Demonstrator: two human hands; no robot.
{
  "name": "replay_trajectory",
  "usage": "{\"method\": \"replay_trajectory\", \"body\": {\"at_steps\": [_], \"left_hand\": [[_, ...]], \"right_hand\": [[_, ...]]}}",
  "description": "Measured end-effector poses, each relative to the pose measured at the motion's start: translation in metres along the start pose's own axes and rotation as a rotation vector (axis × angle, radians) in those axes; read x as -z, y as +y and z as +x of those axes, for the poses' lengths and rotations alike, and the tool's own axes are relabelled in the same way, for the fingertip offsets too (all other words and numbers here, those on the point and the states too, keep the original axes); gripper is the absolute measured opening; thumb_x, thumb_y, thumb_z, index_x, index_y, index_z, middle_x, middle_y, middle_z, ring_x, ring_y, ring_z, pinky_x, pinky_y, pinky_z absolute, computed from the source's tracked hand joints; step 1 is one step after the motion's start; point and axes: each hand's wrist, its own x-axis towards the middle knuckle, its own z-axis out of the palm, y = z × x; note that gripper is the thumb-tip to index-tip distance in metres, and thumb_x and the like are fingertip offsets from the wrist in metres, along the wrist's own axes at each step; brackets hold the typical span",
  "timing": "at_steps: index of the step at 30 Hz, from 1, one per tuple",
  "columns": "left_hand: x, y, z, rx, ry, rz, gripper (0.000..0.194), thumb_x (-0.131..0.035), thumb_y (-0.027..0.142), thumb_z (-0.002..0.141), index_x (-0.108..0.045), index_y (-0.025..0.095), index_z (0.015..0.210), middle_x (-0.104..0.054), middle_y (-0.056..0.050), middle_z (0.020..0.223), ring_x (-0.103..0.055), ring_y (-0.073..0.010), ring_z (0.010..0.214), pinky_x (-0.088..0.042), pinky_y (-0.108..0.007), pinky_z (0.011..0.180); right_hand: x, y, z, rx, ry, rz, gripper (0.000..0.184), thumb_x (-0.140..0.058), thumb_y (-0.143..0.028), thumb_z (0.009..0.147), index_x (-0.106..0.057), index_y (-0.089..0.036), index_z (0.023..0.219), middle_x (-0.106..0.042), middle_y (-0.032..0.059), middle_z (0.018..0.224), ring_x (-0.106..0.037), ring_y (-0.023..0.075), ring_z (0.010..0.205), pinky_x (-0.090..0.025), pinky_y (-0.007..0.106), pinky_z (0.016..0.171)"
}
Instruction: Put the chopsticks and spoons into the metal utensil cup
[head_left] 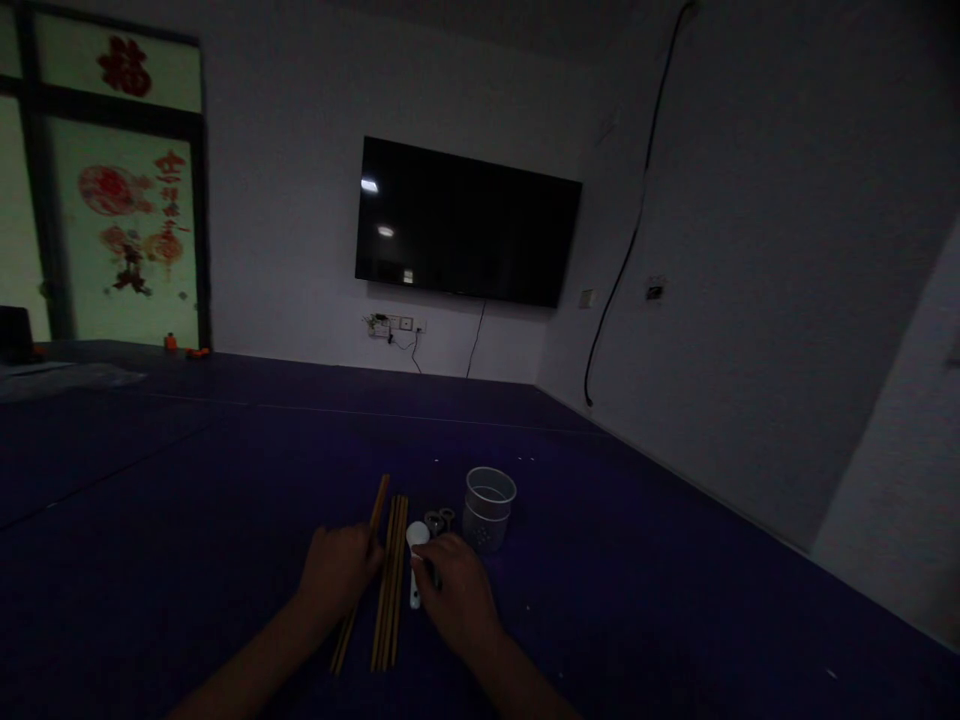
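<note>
My left hand (339, 570) is closed around a pair of wooden chopsticks (381, 500), slanted with their lower ends toward me. Beside them, several more wooden chopsticks (388, 610) lie side by side on the dark blue surface. My right hand (459, 592) pinches a white spoon (418, 534) near its neck. The spoon's bowl points away from me and its handle toward me. Just beyond the right hand are metal rings (434, 521) that look like the handles of scissors, mostly hidden by the hand. A grey metal cup (487, 510) stands upright to the right of them.
The wide dark blue surface (285, 450) reaches back to the walls. Small orange objects (171, 342) and clear plastic sheeting (82, 377) lie at the far left. A television (465, 225) hangs on the back wall, and a black cable (625, 260) runs down the right wall.
</note>
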Motion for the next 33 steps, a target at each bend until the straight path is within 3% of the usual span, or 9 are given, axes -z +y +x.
{"method": "replay_trajectory", "body": {"at_steps": [6,9,12,15,19,22,26,30,33], "left_hand": [[0.006,0.007,-0.006,-0.124,0.292,-0.037,0.034,-0.031,0.027,0.089,-0.061,0.016,0.077,-0.068,-0.01,0.076,-0.061,-0.0229,0.076,-0.038,-0.037,0.074],[0.0,0.009,-0.009,-0.307,0.48,-0.025,0.032,-0.033,0.026,0.088,-0.06,0.017,0.073,-0.064,-0.008,0.068,-0.058,-0.0212,0.071,-0.039,-0.036,0.071],[-0.006,0.012,-0.013,-0.524,0.68,-0.009,0.027,-0.036,0.021,0.086,-0.059,0.018,0.072,-0.061,-0.006,0.063,-0.056,-0.0196,0.067,-0.039,-0.035,0.069],[-0.007,0.016,-0.017,-0.652,0.791,-0.014,0.022,-0.039,0.017,0.083,-0.059,0.018,0.075,-0.061,-0.005,0.063,-0.055,-0.0184,0.068,-0.041,-0.035,0.071],[-0.012,0.014,-0.02,-0.68,0.751,-0.065,0.022,-0.038,0.02,0.085,-0.06,0.019,0.083,-0.063,-0.005,0.069,-0.055,-0.0179,0.071,-0.042,-0.036,0.075],[-0.02,0.004,-0.019,-0.682,0.738,-0.158,0.029,-0.033,0.029,0.088,-0.06,0.019,0.082,-0.063,-0.007,0.073,-0.055,-0.0195,0.072,-0.042,-0.039,0.075],[-0.025,-0.005,-0.013,-0.526,0.759,-0.309,0.038,-0.024,0.032,0.091,-0.058,0.018,0.082,-0.062,-0.008,0.074,-0.054,-0.02,0.071,-0.04,-0.037,0.07],[-0.022,-0.003,-0.007,-0.309,0.577,-0.355,0.042,-0.021,0.034,0.093,-0.057,0.019,0.079,-0.063,-0.006,0.074,-0.056,-0.0195,0.073,-0.04,-0.035,0.072],[-0.021,0.002,-0.003,-0.204,0.461,-0.363,0.045,-0.019,0.037,0.094,-0.057,0.019,0.078,-0.065,-0.006,0.076,-0.058,-0.0195,0.075,-0.04,-0.034,0.074]], "right_hand": [[0.003,-0.009,-0.002,-0.085,0.097,0.072,0.029,-0.042,-0.03,0.092,-0.068,-0.022,0.102,-0.07,0.0071,0.096,-0.064,0.0204,0.088,-0.046,0.033,0.081],[0.007,-0.014,-0.001,-0.106,0.133,0.213,0.032,-0.041,-0.037,0.092,-0.067,-0.022,0.104,-0.07,0.0064,0.098,-0.064,0.0197,0.088,-0.048,0.031,0.08],[0.012,-0.023,0.0,-0.134,0.124,0.4,0.034,-0.041,-0.041,0.092,-0.067,-0.021,0.102,-0.07,0.0036,0.085,-0.064,0.0169,0.077,-0.049,0.027,0.07],[0.016,-0.033,0.0,-0.141,0.121,0.56,0.037,-0.042,-0.044,0.091,-0.068,-0.019,0.095,-0.067,0.0024,0.075,-0.062,0.0159,0.072,-0.048,0.024,0.066],[0.017,-0.041,-0.001,-0.173,0.134,0.641,0.043,-0.041,-0.049,0.09,-0.066,-0.017,0.075,-0.061,0.0016,0.065,-0.057,0.0144,0.063,-0.046,0.023,0.059],[0.018,-0.038,0.001,-0.265,0.219,0.69,0.046,-0.043,-0.054,0.087,-0.063,-0.017,0.07,-0.056,-0.0004,0.058,-0.052,0.0127,0.055,-0.042,0.022,0.051],[0.035,-0.021,0.007,-0.43,0.555,0.682,0.049,-0.042,-0.062,0.084,-0.059,-0.017,0.071,-0.05,-0.0019,0.055,-0.049,0.0132,0.051,-0.039,0.023,0.047],[0.066,0.004,0.013,-0.464,0.884,0.445,0.051,-0.035,-0.063,0.085,-0.058,-0.017,0.081,-0.056,0.0018,0.064,-0.054,0.0171,0.061,-0.042,0.027,0.056],[0.086,0.022,0.017,-0.461,0.97,0.147,0.055,-0.028,-0.061,0.087,-0.059,-0.016,0.084,-0.058,0.0048,0.067,-0.056,0.0196,0.065,-0.041,0.03,0.062]]}}
